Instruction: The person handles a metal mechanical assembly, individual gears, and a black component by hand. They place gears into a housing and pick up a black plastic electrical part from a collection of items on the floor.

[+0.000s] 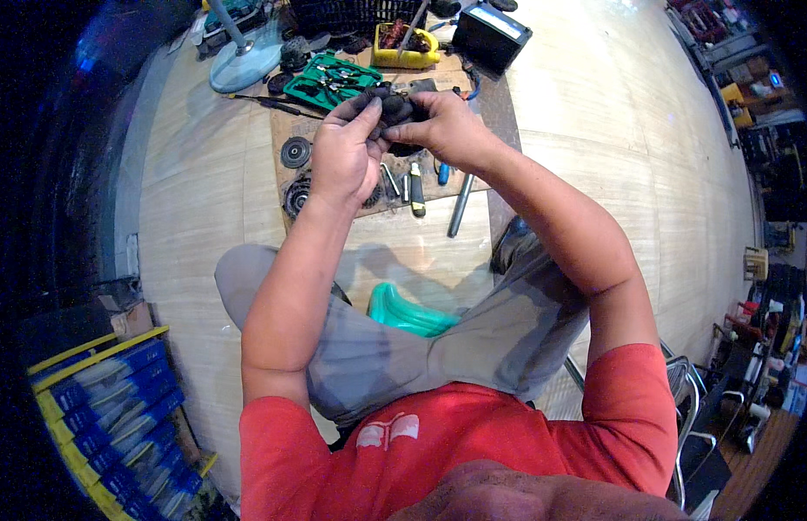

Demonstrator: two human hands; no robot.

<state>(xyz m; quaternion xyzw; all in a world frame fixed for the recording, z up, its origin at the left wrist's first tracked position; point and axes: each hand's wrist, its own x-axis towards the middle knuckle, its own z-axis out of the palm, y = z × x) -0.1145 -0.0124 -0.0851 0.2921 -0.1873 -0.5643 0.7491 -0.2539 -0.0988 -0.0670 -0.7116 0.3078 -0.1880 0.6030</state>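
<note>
Both hands grip a dark, greasy part (395, 111) above a worn brown board (455, 201). My left hand (351, 139) has its thumb and fingers closed on the part's left side. My right hand (442, 130) holds its right side with thumb and fingers. The part's exact shape is partly hidden by my fingers. Left of my hands lie a round black disc (296, 153) and a toothed black wheel (299, 191). Below them are a hex key (390, 180), a yellow-black knife (417, 191), a blue-handled tool (442, 174) and a steel tube (461, 206).
Behind are a green tool case (329, 80), a yellow cut-open jug (403, 52), a black battery (494, 39), a black crate (334, 13) and a stand with a round base (238, 65). A green stool (403, 313) shows between my legs, a blue-yellow rack (117, 399) at lower left.
</note>
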